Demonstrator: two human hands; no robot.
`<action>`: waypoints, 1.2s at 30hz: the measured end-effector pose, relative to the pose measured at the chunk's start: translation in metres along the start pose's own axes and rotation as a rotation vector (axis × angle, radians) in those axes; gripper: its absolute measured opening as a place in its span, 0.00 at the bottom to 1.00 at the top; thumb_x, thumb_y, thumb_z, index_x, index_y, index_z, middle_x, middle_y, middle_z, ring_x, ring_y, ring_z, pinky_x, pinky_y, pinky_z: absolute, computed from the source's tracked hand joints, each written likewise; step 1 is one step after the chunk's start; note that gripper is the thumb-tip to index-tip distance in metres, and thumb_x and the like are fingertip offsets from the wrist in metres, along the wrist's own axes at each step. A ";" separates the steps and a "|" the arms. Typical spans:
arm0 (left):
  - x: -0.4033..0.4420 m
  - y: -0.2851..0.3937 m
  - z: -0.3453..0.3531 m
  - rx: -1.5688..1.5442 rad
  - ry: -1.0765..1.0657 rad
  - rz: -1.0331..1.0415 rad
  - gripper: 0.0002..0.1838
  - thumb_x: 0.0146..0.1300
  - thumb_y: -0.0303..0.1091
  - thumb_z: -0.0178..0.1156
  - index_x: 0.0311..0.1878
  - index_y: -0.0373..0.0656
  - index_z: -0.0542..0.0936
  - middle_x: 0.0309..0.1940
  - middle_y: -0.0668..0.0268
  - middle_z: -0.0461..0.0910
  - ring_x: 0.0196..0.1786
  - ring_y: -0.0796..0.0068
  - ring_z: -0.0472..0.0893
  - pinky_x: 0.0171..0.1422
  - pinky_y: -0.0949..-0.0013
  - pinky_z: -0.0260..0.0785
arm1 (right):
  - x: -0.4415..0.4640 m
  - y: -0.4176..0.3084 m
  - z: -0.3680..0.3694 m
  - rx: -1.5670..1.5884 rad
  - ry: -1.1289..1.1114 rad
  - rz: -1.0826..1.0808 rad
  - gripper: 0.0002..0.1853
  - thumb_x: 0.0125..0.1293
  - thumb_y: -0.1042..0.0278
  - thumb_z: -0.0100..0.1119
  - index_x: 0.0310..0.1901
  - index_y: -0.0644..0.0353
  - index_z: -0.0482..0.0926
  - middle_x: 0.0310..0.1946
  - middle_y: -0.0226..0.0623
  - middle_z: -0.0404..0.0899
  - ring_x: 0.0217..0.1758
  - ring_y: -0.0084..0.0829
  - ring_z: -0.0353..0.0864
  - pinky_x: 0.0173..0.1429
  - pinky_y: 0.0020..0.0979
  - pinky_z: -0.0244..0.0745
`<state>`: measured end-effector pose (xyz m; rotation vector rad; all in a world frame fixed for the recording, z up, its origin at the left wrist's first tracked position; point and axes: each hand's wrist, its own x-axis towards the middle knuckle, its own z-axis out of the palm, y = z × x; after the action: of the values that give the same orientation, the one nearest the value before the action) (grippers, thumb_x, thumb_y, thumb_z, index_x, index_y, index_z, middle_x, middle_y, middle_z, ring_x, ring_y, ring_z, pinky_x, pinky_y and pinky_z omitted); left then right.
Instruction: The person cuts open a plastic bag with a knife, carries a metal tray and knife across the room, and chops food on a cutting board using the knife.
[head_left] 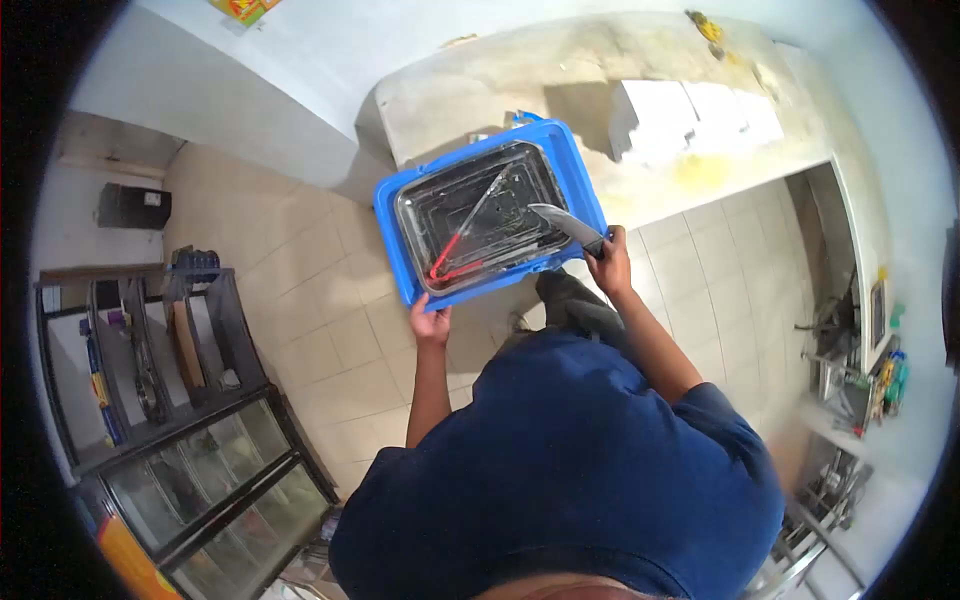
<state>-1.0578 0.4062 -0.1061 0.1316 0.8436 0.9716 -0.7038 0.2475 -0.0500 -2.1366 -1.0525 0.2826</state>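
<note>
A blue plastic tub [388,232] is tilted in front of me, its far side over the counter edge. Inside lies a dark rectangular tray [440,205] with a shiny rim. Across that tray rests a long, thin metal tool with red handles [450,247], perhaps tongs. My left hand [430,322] grips the near left rim of the tub, thumb on top. At the near right corner, my right hand [610,265] is closed around the dark handle of a knife [568,224]. Its broad blade points left over the tub. Whether the right fingers also hold the rim is hidden.
The pale, stained counter [470,80] carries a stack of white boxes or blocks [690,120] and a yellow item [706,28]. At lower left stands a glass-fronted cabinet [220,470] below a divided shelf [150,350]. Metal racks [835,490] line the right wall.
</note>
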 end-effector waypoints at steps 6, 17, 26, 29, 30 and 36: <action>-0.035 -0.005 -0.074 0.093 -0.212 -0.224 0.25 0.59 0.24 0.55 0.62 0.37 0.71 0.58 0.57 0.78 0.58 0.57 0.78 0.62 0.55 0.75 | -0.102 0.045 -0.021 0.084 -0.037 -0.016 0.13 0.53 0.72 0.66 0.40 0.67 0.80 0.46 0.48 0.69 0.45 0.49 0.76 0.47 0.40 0.75; -0.046 -0.130 -0.034 0.332 -0.239 -0.550 0.18 0.57 0.21 0.56 0.52 0.34 0.76 0.46 0.57 0.82 0.47 0.59 0.84 0.53 0.56 0.81 | -0.230 0.148 -0.134 0.009 0.104 0.210 0.13 0.51 0.72 0.64 0.38 0.67 0.79 0.41 0.47 0.69 0.42 0.51 0.76 0.45 0.43 0.75; -0.082 -0.314 0.084 0.486 -0.324 -0.680 0.16 0.55 0.21 0.55 0.50 0.34 0.76 0.42 0.57 0.83 0.43 0.60 0.85 0.49 0.58 0.83 | -0.286 0.257 -0.258 -0.073 0.351 0.389 0.10 0.52 0.72 0.63 0.36 0.67 0.80 0.41 0.44 0.70 0.39 0.48 0.78 0.42 0.42 0.75; -0.071 -0.372 0.102 0.477 -0.370 -0.746 0.17 0.56 0.21 0.54 0.50 0.35 0.75 0.42 0.57 0.83 0.42 0.60 0.84 0.48 0.58 0.83 | -0.294 0.292 -0.293 -0.089 0.442 0.477 0.12 0.50 0.72 0.63 0.37 0.67 0.80 0.44 0.42 0.71 0.37 0.48 0.79 0.42 0.41 0.75; -0.074 -0.388 0.117 0.499 -0.379 -0.739 0.17 0.56 0.21 0.54 0.50 0.35 0.75 0.42 0.57 0.83 0.42 0.61 0.84 0.48 0.58 0.83 | -0.294 0.303 -0.304 -0.088 0.477 0.493 0.12 0.50 0.71 0.63 0.37 0.67 0.79 0.44 0.41 0.71 0.37 0.47 0.79 0.42 0.41 0.75; -0.068 -0.462 0.194 0.564 -0.462 -0.805 0.17 0.56 0.22 0.53 0.51 0.34 0.74 0.43 0.57 0.82 0.45 0.60 0.84 0.50 0.58 0.82 | -0.280 0.333 -0.349 -0.149 0.601 0.617 0.12 0.50 0.70 0.62 0.36 0.67 0.80 0.45 0.39 0.74 0.42 0.46 0.79 0.44 0.41 0.76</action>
<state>-0.6331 0.1348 -0.1441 0.4425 0.6274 -0.0763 -0.5166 -0.2778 -0.0641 -2.4086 -0.0636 -0.1623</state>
